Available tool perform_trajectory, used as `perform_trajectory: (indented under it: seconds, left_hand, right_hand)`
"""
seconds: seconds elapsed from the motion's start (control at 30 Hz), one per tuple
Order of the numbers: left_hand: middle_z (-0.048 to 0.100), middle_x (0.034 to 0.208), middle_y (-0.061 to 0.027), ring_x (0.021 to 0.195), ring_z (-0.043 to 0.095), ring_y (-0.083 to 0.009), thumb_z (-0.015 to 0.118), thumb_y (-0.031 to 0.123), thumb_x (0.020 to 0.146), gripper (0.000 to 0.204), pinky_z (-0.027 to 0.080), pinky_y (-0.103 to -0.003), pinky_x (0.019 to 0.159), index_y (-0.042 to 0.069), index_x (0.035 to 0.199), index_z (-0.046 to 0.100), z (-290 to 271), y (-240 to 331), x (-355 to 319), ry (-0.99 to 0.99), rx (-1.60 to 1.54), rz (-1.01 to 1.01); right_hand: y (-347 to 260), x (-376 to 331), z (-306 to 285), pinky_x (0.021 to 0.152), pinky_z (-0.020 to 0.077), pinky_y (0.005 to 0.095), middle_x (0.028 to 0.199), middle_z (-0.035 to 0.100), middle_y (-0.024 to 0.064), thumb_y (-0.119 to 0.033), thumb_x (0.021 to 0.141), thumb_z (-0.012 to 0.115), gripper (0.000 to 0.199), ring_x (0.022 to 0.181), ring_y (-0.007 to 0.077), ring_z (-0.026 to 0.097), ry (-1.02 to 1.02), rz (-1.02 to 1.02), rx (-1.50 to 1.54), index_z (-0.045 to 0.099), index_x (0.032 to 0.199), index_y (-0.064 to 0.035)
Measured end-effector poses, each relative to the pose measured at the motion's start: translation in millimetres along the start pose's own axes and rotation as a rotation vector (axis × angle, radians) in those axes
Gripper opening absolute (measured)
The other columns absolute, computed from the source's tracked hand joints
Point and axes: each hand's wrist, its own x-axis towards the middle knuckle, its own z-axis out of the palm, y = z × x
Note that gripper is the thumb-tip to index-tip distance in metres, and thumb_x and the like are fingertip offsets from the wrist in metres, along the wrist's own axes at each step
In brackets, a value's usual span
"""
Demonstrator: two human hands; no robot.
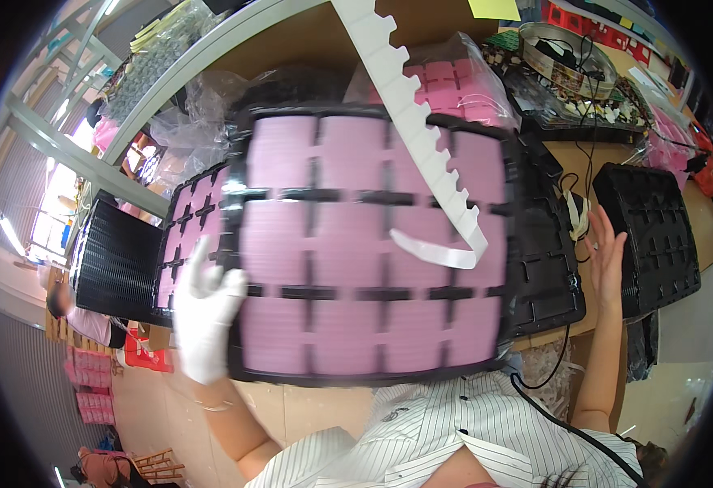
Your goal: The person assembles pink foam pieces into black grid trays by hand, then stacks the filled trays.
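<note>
My left hand [204, 313], in a white glove, grips the left edge of a black tray [373, 376] that is lifted close to the camera. The tray is filled with pink rectangular sheets [348, 244] in rows. A white notched strip [421, 138] hangs across the tray's upper right. My right hand [605, 259] is bare, fingers spread, raised just right of the tray, touching nothing I can see. Behind the raised tray lies another black tray [547, 276] on the wooden bench.
A stack of black trays [114, 260] stands at the left, next to a further tray with pink sheets [184, 232]. An empty black tray [647, 236] lies at the right. Bags of pink sheets [454, 81], cables and boxes crowd the back. Another person [76, 317] is at the lower left.
</note>
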Motion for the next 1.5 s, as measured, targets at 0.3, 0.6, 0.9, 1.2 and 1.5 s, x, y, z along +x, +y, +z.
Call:
perform_trajectory:
  seconds: [0.3,0.6,0.9,1.2,1.5]
  left_hand:
    - [0.058,0.128,-0.0073,0.111,0.055,-0.0103,0.062,0.010,0.093,0.054,0.041,-0.024,0.099,-0.004,0.142,0.042,-200.2,-95.6,91.0,-0.035,0.047,-0.042]
    - [0.063,0.122,-0.0082,0.108,0.057,-0.0131,0.063,0.023,0.093,0.049,0.042,-0.025,0.096,-0.005,0.132,0.053,-246.1,-181.5,168.1,0.118,0.468,-0.244]
    - [0.058,0.133,-0.0103,0.116,0.055,-0.0146,0.057,0.015,0.096,0.046,0.040,-0.026,0.101,-0.002,0.139,0.047,-232.6,-190.5,200.0,0.026,0.494,-0.118]
    - [0.064,0.126,-0.0131,0.113,0.061,-0.0167,0.058,0.018,0.094,0.042,0.043,-0.026,0.097,0.006,0.135,0.055,-237.0,-222.2,227.6,0.127,0.678,-0.006]
    - [0.065,0.123,-0.0144,0.110,0.064,-0.0202,0.057,0.018,0.093,0.040,0.046,-0.028,0.094,0.011,0.132,0.058,-234.5,-226.1,227.4,0.079,0.712,0.041]
  right_hand:
    - [16.0,-3.4,-22.7,0.112,0.0272,0.0434,0.143,0.044,0.0155,-0.064,0.099,0.020,0.076,0.137,0.0256,0.037,-0.022,0.238,0.811,0.037,0.146,-0.0074]
    - [1.4,-2.3,-3.7,0.105,0.0364,0.0378,0.136,0.049,0.0140,-0.062,0.100,0.024,0.074,0.127,0.0236,0.046,0.118,0.100,0.018,0.043,0.141,-0.0035]
    - [-20.1,-4.0,1.1,0.101,0.0416,0.0331,0.132,0.053,0.0143,-0.055,0.103,0.024,0.068,0.120,0.0220,0.053,0.114,0.023,0.017,0.045,0.138,-0.0016]
    - [-48.0,16.8,38.1,0.099,0.0432,0.0323,0.127,0.056,0.0139,-0.051,0.104,0.022,0.064,0.113,0.0209,0.057,-0.006,-0.077,-0.005,0.048,0.133,-0.0006]
    - [-75.2,26.7,78.6,0.097,0.0428,0.0329,0.126,0.057,0.0124,-0.046,0.104,0.025,0.056,0.112,0.0204,0.057,-0.146,-0.225,-0.159,0.051,0.127,-0.0010]
